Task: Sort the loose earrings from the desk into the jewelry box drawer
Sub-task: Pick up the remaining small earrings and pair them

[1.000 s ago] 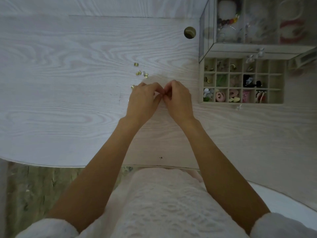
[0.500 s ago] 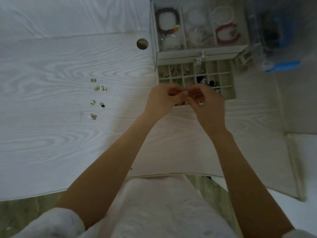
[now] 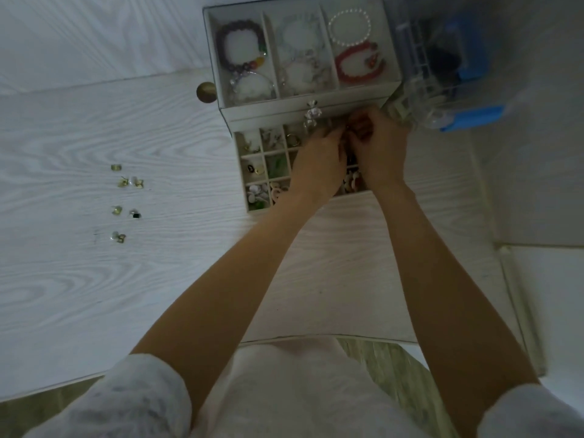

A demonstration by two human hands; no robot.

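Several small gold and pearl loose earrings (image 3: 126, 197) lie scattered on the white wood-grain desk (image 3: 94, 279) at the left. The white jewelry box (image 3: 303, 104) stands at the back, and its divided drawer (image 3: 242, 172) is pulled out toward me with earrings in many cells. Both hands hover over the drawer's back right cells. My left hand (image 3: 319, 162) and my right hand (image 3: 379, 150) have curled fingertips meeting around a tiny earring (image 3: 347, 134), which is mostly hidden by the fingers.
The box's top tray holds several bead bracelets (image 3: 243, 49). A crystal knob (image 3: 313, 113) sits on the box front just left of my fingers. A round brass grommet (image 3: 206, 92) is in the desk left of the box. A clear and blue plastic organizer (image 3: 458, 67) stands to the right.
Both hands, fingertips still together, have moved from the desk near the loose earrings rightward and back, to over the drawer's rear cells. My view has swung right.
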